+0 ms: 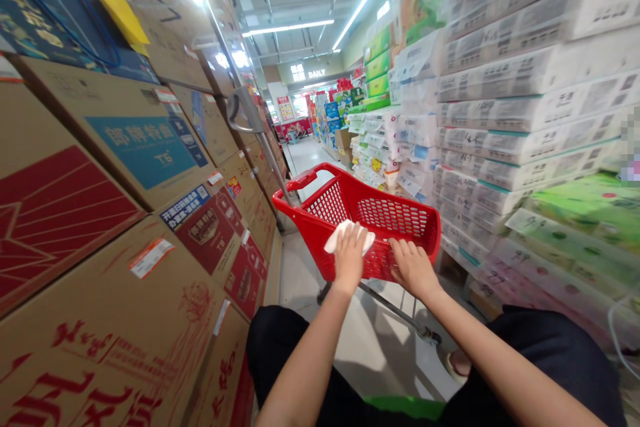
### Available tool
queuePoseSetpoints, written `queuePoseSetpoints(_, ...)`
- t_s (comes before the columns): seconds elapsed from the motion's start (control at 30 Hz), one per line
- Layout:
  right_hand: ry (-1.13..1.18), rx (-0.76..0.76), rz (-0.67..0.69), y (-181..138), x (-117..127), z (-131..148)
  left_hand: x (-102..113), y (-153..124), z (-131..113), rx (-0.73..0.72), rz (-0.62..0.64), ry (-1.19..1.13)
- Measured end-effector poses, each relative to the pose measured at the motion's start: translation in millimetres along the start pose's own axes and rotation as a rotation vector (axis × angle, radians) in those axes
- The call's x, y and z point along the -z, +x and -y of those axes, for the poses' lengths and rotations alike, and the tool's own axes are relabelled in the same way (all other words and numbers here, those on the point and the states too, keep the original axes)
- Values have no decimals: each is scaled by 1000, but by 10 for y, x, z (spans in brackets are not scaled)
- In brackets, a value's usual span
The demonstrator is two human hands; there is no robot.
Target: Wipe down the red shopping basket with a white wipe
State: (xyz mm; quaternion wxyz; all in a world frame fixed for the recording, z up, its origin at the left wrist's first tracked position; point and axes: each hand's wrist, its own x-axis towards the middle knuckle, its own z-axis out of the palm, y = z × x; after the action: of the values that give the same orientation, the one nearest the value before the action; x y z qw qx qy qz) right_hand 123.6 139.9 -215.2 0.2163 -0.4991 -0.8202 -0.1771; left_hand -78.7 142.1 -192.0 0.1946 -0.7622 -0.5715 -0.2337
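A red plastic shopping cart (313, 233) with a perforated basket stands in front of my knees, turned at an angle. My left hand (349, 257) presses a folded white cloth or tissue (331, 243) against the near rim of the basket, fingers laid over it. On the same rim, a little to the right, my right hand (413, 267) has its fingers hooked over the edge, gripping it. The thumb side of that hand is partly hidden. Nothing shows inside the visible part of the basket.
Stacked cardboard cartons (150, 287) wall the left side. Tall piles of packaged tissue paper (490, 127) line the right. A metal pole with a grey handle (244, 113) rises beside the cart's far left end. The tiled aisle floor (307, 153) runs on behind.
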Motion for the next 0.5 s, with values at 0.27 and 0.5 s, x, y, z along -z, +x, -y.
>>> queuePoseSetpoints(0.27, 474, -202, -261, 57, 111, -19, 45, -15, -698, 0, 75, -354)
queuePoseSetpoints(0.5, 422, -85, -113, 104, 236, 102, 177, 179, -336, 57, 56, -789)
